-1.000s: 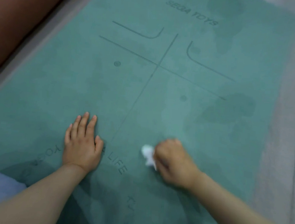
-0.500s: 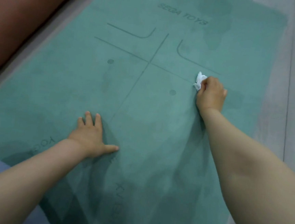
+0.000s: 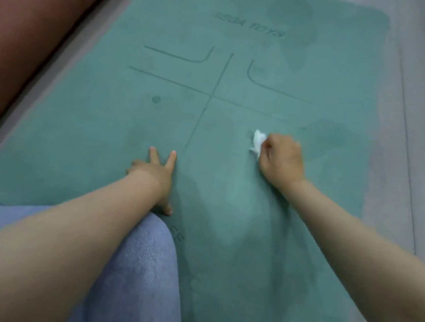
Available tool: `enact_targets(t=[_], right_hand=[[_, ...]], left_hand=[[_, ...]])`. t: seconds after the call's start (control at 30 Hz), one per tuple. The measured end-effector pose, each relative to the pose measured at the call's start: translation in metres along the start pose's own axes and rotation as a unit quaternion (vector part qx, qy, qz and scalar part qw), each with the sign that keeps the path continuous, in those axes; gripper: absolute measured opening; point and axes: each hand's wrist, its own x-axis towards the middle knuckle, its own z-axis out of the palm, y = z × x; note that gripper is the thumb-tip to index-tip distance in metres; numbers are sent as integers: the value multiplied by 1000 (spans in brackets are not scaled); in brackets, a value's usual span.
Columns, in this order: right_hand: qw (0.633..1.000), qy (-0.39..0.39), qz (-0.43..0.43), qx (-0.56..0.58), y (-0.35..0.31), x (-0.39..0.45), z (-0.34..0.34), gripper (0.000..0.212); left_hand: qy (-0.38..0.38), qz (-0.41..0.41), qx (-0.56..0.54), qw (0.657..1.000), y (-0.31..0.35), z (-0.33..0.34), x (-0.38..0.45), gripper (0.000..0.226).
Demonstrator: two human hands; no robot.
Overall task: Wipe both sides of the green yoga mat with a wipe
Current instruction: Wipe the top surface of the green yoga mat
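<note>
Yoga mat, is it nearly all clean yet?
Not yet. Darker damp patches on the green yoga mat suggest part of this side is wiped. The right hand rubs the wipe there while the left hand presses flat. The underside still needs wiping.

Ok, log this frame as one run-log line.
phase: wiping printed side | right hand: gripping wipe on green yoga mat | left hand: braced flat on mat | underside: not yet done

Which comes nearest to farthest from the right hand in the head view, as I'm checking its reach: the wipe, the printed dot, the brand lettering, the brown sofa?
1. Wipe, gripped in the right hand.
2. Printed dot, up-left.
3. Brand lettering, at the mat's far end.
4. Brown sofa, far left, off the mat.
</note>
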Motion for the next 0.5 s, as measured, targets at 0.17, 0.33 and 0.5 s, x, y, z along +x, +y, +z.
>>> enact_targets(t=[0.17,0.33,0.5], right_hand=[[808,-328,-487,45,-40,-93,-28,11],[991,-61,0,-120,48,29,-22,21],[969,-88,188,-135,15,13,-20,19]], left_hand=[[56,23,-19,998,-9,6,5,143],[73,17,-19,997,-10,6,-1,144],[77,19,-18,997,-12,3,-9,142]])
